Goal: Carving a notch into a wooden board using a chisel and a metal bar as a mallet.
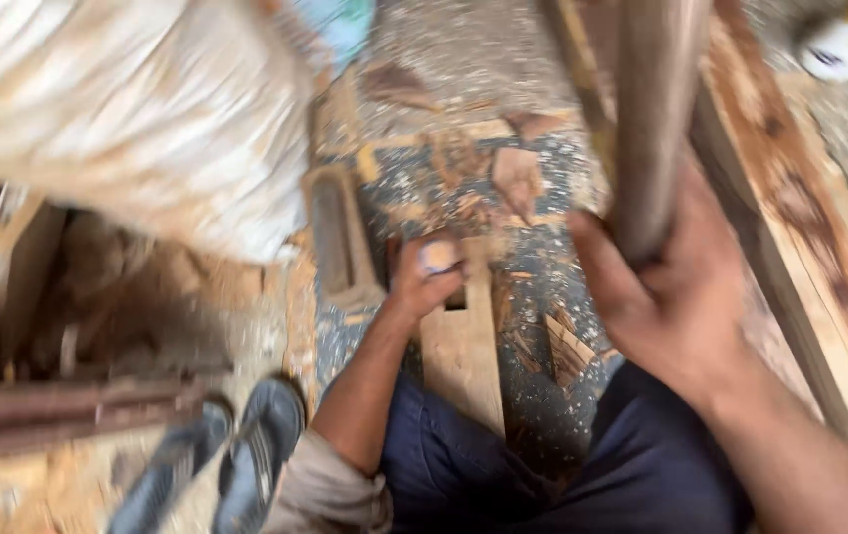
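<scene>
My left hand [424,272] is curled tight around a short tool handle [439,255] whose pale rounded end shows between my fingers; the grip is pressed together on it, and the tool stands on the far end of a wooden plank [461,341] that runs out from between my knees. A small dark slot [455,297] is cut into the plank just beside that hand. My right hand [676,297] is raised on the right of the scene, nearer to me, with its grip wrapped around the lower end of a thick brown mallet handle [653,119] that reaches up and away toward the far edge; the blur hides how my fingers lie on it, but they are closed on the wood.

The plank lies on a floor [533,257] strewn with sawdust and wood chips [518,178]. On the far right a long rough timber beam [800,227] slants across, just beside my right hand. To the left, a hollowed wooden block [337,237] rests near the plank, and a large pale sack [137,109] fills the far left. Near me on the left lie two blue sandals [231,455] beside a rusty metal bar [68,410]. My dark blue trousers [503,475] frame the plank's near end.
</scene>
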